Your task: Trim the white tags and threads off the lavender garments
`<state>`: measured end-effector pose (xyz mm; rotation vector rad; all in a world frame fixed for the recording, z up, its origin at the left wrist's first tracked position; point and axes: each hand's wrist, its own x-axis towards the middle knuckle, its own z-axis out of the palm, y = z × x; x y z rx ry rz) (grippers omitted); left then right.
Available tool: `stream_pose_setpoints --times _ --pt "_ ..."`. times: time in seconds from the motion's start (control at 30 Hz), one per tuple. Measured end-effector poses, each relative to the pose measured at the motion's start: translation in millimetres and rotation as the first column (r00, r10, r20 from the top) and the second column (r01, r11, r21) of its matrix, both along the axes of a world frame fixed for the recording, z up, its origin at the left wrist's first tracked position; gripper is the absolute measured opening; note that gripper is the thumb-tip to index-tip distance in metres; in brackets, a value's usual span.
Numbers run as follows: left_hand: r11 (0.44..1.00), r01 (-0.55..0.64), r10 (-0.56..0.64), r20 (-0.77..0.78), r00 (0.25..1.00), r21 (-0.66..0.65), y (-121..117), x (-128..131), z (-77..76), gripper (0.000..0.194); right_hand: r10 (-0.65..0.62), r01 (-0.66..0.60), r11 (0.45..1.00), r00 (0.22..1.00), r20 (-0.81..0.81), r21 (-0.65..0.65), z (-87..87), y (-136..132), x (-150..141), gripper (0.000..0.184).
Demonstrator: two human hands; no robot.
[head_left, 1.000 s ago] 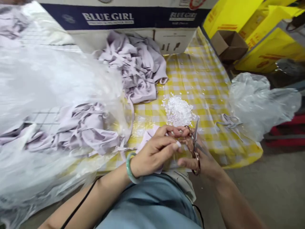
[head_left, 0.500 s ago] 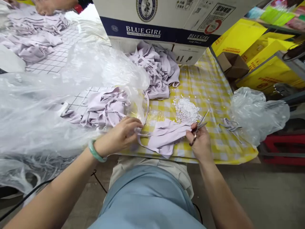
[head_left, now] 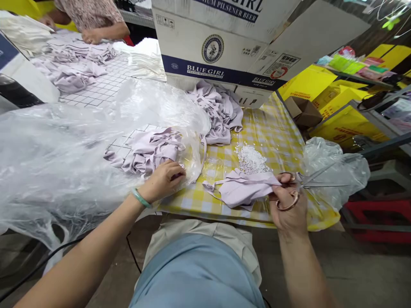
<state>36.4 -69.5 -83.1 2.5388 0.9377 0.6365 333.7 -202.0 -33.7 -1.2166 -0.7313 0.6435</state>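
Observation:
My right hand [head_left: 289, 205] grips a pair of scissors [head_left: 290, 201], blades apart and pointing right, and pinches the end of a lilac fabric piece [head_left: 245, 188] with thin straps. That piece trails left over the yellow checked tablecloth [head_left: 192, 201]. My left hand [head_left: 167, 177], with a green bangle on its wrist, has its fingers curled together beside a heap of lilac fabric pieces [head_left: 150, 149]; what they hold, if anything, is hidden. Behind it lies a second lilac heap [head_left: 220, 113] against the carton. White snippets [head_left: 252, 159] form a small pile beyond the held piece.
A large clear plastic sheet [head_left: 58, 145] covers the left side. The tall beer carton [head_left: 189, 47] stands at the back. At right are a clear plastic bag [head_left: 337, 164] and a shelf with yellow packages [head_left: 305, 81]. Another person's hand [head_left: 91, 36] rests on lilac fabric at far left.
My left hand has come away from the fabric strap and moved left toward the near lilac heap. My right hand has shifted right with the fabric; the scissors have swung to point right. The view has tilted up.

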Motion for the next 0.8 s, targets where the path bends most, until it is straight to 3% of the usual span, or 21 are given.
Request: stream_pose_setpoints --times 0.13,0.23,0.33,0.4,0.47,0.53,0.6,0.67,0.7,0.77,0.8 --pt "0.996 0.020 -0.024 0.047 0.999 0.090 -22 22 7.9 0.018 0.125 -0.121 0.992 0.987 0.099 -0.047 -2.2 6 -27 0.028" --pt "0.990 0.140 -0.141 0.073 0.987 0.023 -42 53 4.8 0.024 0.160 -0.157 0.987 0.971 0.178 -0.033 15.4 12 -35 0.025" --pt "0.975 0.194 -0.190 0.050 0.981 -0.104 -42 73 -0.9 0.014 0.115 -0.137 0.985 0.974 0.196 0.105 52.9 21 -26 0.025" --pt "0.982 0.140 -0.129 0.091 0.987 -0.129 -31 75 5.0 0.013 0.059 -0.116 0.963 0.972 0.228 0.244 84.1 28 -15 0.026" --pt "0.989 0.034 0.009 0.279 0.960 -0.147 -19 74 22.2 0.013 0.035 -0.143 0.932 0.950 0.310 0.332 114.0 36 -7 0.026" --pt "0.961 0.049 0.104 0.523 0.846 -0.271 -17 78 45.5 0.009 0.057 -0.212 0.910 0.915 0.400 0.355 138.5 45 -6 0.026" --pt "0.874 0.272 0.074 0.664 0.744 -0.402 -28 92 65.2 0.033 0.111 -0.276 0.902 0.892 0.438 0.333 156.9 55 -12 0.025" --pt "0.731 0.484 -0.016 0.697 0.716 -0.480 -46 114 74.9 0.071 0.143 -0.300 0.895 0.893 0.426 0.330 169.8 64 -19 0.026" --pt "0.658 0.551 -0.041 0.706 0.707 -0.514 -53 126 76.3 0.075 0.139 -0.295 0.892 0.900 0.413 0.342 173.9 68 -20 0.025" --pt "0.498 0.605 0.091 0.731 0.677 -0.622 -57 145 76.9 0.056 0.064 -0.241 0.882 0.913 0.403 0.404 175.5 73 -15 0.024" --pt "0.418 0.616 0.221 0.732 0.644 -0.668 -53 151 78.1 0.042 -0.002 -0.196 0.877 0.912 0.410 0.440 171.9 75 -9 0.023"
